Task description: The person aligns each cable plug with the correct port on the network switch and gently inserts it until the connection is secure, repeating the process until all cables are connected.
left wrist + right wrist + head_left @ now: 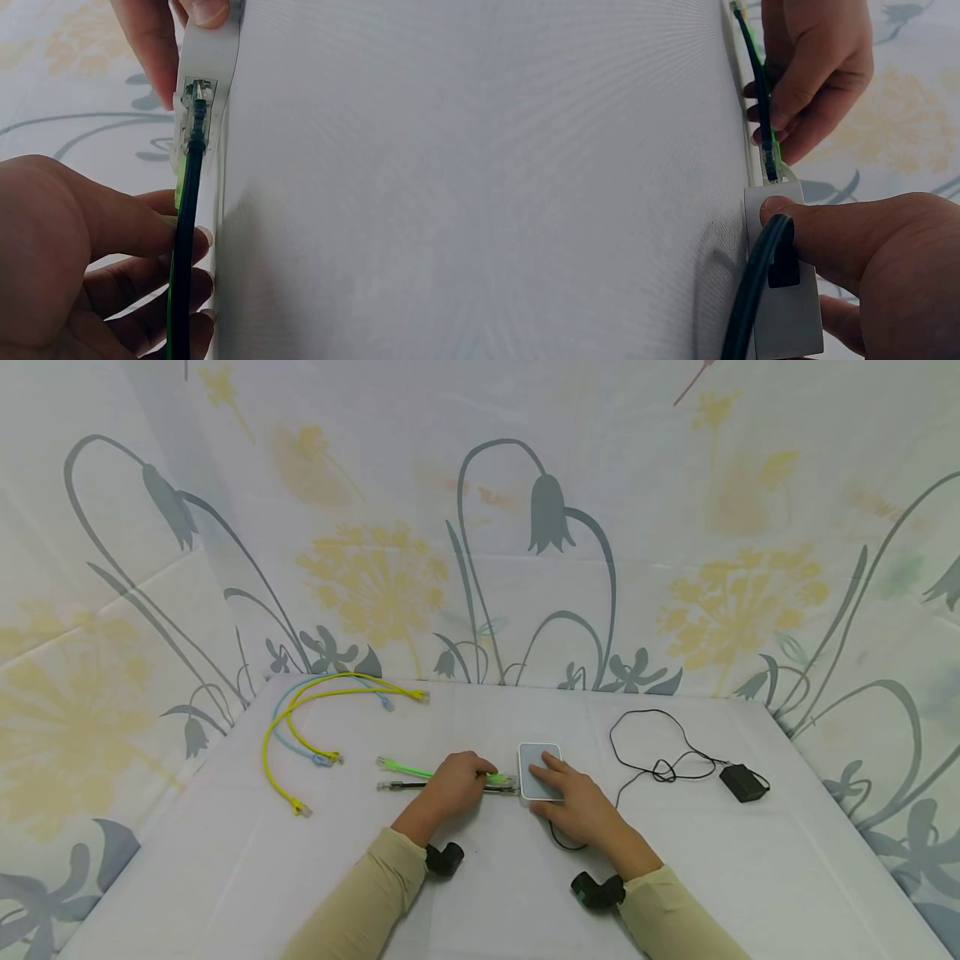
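A small white box with a grey top (534, 757) lies on the table, held by my right hand (585, 806) with the thumb on its near side and fingers across the top. My left hand (453, 787) pinches a short green network cable (408, 768) close to its plug, at the box's left side. Beside it runs a short black network cable (405, 787); in the left wrist view its clear plug (198, 112) sits at a port in the box's side, the green plug partly hidden behind. A dark power cord (751, 292) leaves the near side by my right thumb.
Yellow network cables (296, 706) and a light blue one (279, 727) lie curved at the back left. On the right, a black power adapter (744, 783) rests with its thin cord (637, 712) looped loosely. Flower-printed cloth (510, 610) hangs behind the white table.
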The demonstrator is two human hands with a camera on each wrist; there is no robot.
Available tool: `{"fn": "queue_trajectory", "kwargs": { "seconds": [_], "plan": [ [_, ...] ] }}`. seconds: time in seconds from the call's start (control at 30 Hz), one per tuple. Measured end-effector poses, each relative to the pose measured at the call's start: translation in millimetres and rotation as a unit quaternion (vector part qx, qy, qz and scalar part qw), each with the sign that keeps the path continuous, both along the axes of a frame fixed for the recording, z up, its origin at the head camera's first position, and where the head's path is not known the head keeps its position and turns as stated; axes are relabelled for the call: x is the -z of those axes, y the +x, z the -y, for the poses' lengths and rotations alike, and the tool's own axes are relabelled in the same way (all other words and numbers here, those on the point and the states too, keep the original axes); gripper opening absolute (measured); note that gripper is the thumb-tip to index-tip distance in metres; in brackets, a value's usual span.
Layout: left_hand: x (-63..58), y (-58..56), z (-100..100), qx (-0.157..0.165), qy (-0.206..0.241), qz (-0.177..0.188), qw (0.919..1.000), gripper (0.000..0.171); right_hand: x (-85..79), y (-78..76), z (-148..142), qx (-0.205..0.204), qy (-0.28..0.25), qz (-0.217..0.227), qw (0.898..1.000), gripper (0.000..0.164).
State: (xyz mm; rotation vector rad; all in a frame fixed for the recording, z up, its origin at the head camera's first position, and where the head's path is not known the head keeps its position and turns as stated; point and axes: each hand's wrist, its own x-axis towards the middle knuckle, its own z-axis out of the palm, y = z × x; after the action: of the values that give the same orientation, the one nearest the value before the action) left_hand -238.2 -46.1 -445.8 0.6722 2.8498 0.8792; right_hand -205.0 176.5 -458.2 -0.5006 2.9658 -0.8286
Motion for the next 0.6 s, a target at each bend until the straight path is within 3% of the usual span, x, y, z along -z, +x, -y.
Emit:
{"fn": "queue_trajectory", "kwargs": {
  "seconds": [0.37, 0.6],
  "plan": [
    [3.8, -0.9, -3.3, 0.012, 0.003, -0.024, 0.9996, 0.029, 0.8, -1.4, -0.6, -0.006, 0.003, -0.004, 1.000, 0.058],
    [1.3, 1.6, -3.7, 0.008, 0.009, -0.013, 0.9998, 0.029, 1.8, -1.7, -1.3, -0.005, -0.001, 0.000, 1.000, 0.058]
  ]
}}
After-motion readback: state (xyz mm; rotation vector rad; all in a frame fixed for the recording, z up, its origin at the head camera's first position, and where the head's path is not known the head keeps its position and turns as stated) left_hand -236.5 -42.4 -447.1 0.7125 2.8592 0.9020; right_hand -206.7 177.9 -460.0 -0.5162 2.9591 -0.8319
